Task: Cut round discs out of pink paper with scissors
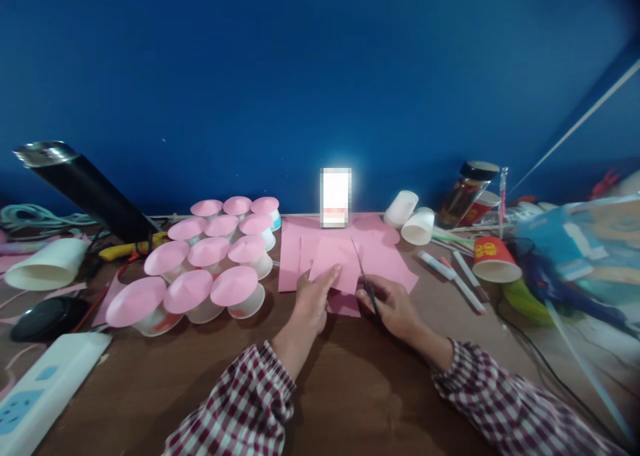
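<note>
"Two hands were at the pink paper, both in checked sleeves; the left hand (314, 295) was closed on a cut piece of pink paper (334, 264), thumb on top, lifting its near edge; the right hand (395, 307) was closed around a pair of scissors (364, 277), blades slanting up and away over the same piece."

"Where did the paper lie?"

"On the brown desk (350, 389), near the middle, just in front of the hands; under the held piece lay more pink sheets (295, 256) spread flat, reaching back to a small bright object (335, 197) standing at the blue wall (320, 76) (it was blurred, so I could not tell what it was)."

"And to the left?"

"A cluster of white cups with pink paper cones (200, 269) on top, packed in rows, just beside the sheets; further left a white cup on its side (47, 264), a black cylinder (85, 186) leaning, a black round thing (47, 317), and a white power strip (43, 389) at the near edge."

"And right?"

"Two white cups tipped over (411, 217) near the far edge; a dark-lidded jar (467, 193) behind them; a red cup (493, 259) lying down; several pens (457, 276) scattered between it and the pink sheets; blue and yellow clutter beyond, too smeared to name."
</note>
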The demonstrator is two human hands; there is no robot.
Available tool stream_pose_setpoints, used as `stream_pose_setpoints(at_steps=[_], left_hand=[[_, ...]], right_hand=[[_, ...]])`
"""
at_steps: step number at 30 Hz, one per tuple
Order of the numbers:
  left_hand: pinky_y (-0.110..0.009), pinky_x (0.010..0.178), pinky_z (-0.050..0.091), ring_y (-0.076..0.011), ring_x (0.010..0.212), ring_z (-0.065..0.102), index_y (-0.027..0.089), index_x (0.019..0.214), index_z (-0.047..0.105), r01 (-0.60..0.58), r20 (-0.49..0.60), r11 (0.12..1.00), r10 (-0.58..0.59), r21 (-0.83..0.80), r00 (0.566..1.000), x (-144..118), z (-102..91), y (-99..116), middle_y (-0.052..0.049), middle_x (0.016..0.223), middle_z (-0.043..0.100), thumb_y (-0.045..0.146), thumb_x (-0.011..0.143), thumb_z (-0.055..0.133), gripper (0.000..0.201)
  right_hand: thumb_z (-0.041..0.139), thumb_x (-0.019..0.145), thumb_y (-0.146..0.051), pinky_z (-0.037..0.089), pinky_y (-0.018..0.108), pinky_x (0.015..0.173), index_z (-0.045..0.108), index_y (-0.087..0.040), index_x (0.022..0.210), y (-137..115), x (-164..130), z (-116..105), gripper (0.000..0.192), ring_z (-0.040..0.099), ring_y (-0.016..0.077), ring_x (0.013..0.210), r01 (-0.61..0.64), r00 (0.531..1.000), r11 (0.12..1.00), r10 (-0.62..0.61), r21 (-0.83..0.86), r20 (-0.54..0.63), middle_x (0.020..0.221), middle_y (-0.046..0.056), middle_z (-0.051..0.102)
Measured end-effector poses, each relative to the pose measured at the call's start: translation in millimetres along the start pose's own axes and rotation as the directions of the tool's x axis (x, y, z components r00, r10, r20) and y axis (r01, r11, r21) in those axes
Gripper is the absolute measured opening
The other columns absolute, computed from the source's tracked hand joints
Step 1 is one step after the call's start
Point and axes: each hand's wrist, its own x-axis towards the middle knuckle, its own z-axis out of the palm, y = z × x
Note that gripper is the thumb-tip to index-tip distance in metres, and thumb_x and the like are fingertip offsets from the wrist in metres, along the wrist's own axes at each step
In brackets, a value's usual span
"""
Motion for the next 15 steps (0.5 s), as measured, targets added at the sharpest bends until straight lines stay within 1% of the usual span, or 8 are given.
stream_pose_setpoints(at_steps=[4,8,10,13,15], left_hand=[[-0.024,0.057,0.052,-0.0137,0.058,0.063,0.011,0.096,0.059,-0.015,0.008,1.000,0.015,-0.001,1.000,-0.7,1.2,1.1,-0.006,0.074,0.070,0.027,0.057,0.082,0.048],[-0.026,0.062,0.054,-0.0168,0.066,0.066,0.010,0.098,0.058,0.002,-0.009,1.000,-0.002,0.008,1.000,-1.4,1.3,2.0,-0.008,0.078,0.071,0.025,0.056,0.083,0.051],[-0.028,0.062,0.055,-0.0188,0.069,0.067,0.009,0.100,0.058,0.001,0.005,1.000,-0.001,0.013,1.000,-1.0,0.0,1.0,-0.010,0.079,0.071,0.027,0.056,0.083,0.054],[-0.031,0.065,0.055,-0.0215,0.072,0.068,0.009,0.103,0.057,-0.010,0.054,1.000,0.010,0.010,0.998,-0.2,-1.8,-1.1,-0.013,0.084,0.071,0.028,0.058,0.082,0.055],[-0.032,0.068,0.055,-0.0222,0.076,0.068,0.009,0.106,0.056,-0.007,0.054,1.000,0.007,0.010,0.999,0.0,-2.0,-1.8,-0.014,0.088,0.071,0.027,0.058,0.082,0.058]], right_hand=[[0.056,0.084,-0.034,0.041,0.022,0.051,0.059,-0.015,0.075,-3.6,-0.1,-0.4,0.021,0.049,0.0126,0.055,-0.001,1.000,1.000,0.001,0.007,0.010,0.059,0.000,0.056],[0.058,0.083,-0.037,0.040,0.022,0.051,0.059,-0.016,0.070,-6.9,0.7,-0.6,0.025,0.050,0.0126,0.054,-0.019,1.000,0.999,0.018,0.045,0.022,0.057,-0.001,0.056],[0.059,0.082,-0.039,0.040,0.022,0.050,0.058,-0.016,0.070,-7.6,1.1,-0.6,0.026,0.049,0.0125,0.054,-0.017,1.000,0.998,0.015,0.066,0.022,0.058,-0.001,0.056],[0.059,0.082,-0.039,0.039,0.022,0.051,0.057,-0.016,0.069,-7.0,1.4,-0.5,0.027,0.048,0.0122,0.054,-0.004,1.000,0.997,0.003,0.077,0.019,0.059,-0.001,0.054],[0.060,0.082,-0.038,0.039,0.022,0.051,0.056,-0.016,0.069,-5.4,1.3,-0.5,0.026,0.047,0.0120,0.055,0.000,1.000,0.997,-0.001,0.077,0.017,0.059,-0.001,0.053]])
